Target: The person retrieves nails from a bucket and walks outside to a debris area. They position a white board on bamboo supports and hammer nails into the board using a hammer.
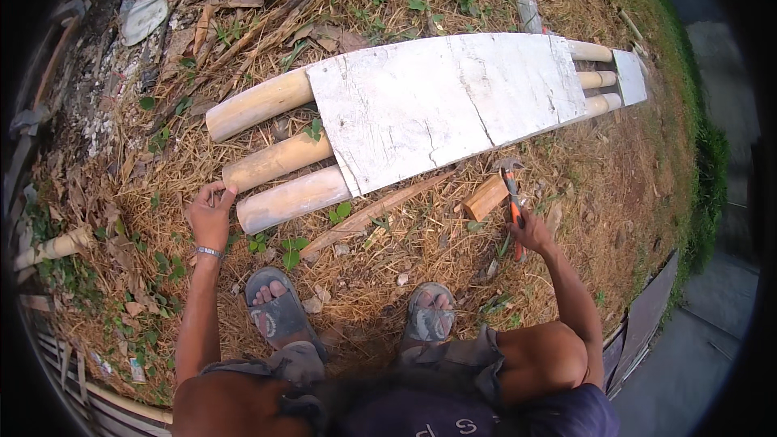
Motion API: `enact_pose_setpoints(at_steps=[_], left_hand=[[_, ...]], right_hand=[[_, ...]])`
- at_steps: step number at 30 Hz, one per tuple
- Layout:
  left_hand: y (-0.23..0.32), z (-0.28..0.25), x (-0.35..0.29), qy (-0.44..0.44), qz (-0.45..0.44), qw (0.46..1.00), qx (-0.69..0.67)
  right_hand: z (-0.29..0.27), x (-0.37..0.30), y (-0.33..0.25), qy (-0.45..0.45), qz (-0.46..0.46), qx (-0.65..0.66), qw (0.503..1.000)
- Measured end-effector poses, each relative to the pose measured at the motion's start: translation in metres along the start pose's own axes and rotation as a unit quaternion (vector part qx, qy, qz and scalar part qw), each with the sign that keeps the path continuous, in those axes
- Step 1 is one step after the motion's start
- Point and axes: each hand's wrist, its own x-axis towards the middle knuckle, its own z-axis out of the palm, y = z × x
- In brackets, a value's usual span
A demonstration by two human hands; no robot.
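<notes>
Three pale round wooden poles, probably bamboo, lie on the ground with a white board [437, 105] across them. My left hand [210, 209] is at the near left end of the middle pole [277, 161], a fingertip touching its edge. Its fingers are loosely bent and apart, and I see nothing held in them. One pole [259, 105] lies beyond it and another pole [293, 199] on the nearer side. My right hand [532, 231] grips a claw hammer [513, 201] by its orange and black handle, head upward. Beside the hammer lies a short wooden block [486, 197].
A smaller white board [630, 78] covers the poles' far right end. A long wood strip [376, 212] lies in front of the poles on dry straw. My sandaled feet are below it. Rubble and a white scrap [146, 13] lie upper left; a grass edge [702, 170] borders grey paving at right.
</notes>
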Motion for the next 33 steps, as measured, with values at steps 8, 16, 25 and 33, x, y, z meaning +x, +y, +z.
enact_pose_setpoints(at_steps=[8, 16, 25, 33], left_hand=[[0.01, 0.017, -0.015, 0.089, 0.031, 0.995, -0.024], [0.047, 0.036, -0.012, 0.081, 0.16, 0.979, -0.102], [0.045, 0.042, -0.029, -0.043, 0.18, 0.983, -0.018], [0.033, 0.04, -0.026, -0.06, 0.237, 0.97, -0.013]], right_hand=[[-0.104, -0.095, -0.058, 0.04, 0.007, 0.26, 0.965], [-0.149, -0.032, -0.269, -0.213, -0.121, 0.422, 0.873], [-0.108, 0.007, -0.345, -0.306, -0.083, 0.444, 0.838], [-0.102, -0.026, -0.361, -0.313, 0.008, 0.514, 0.798]])
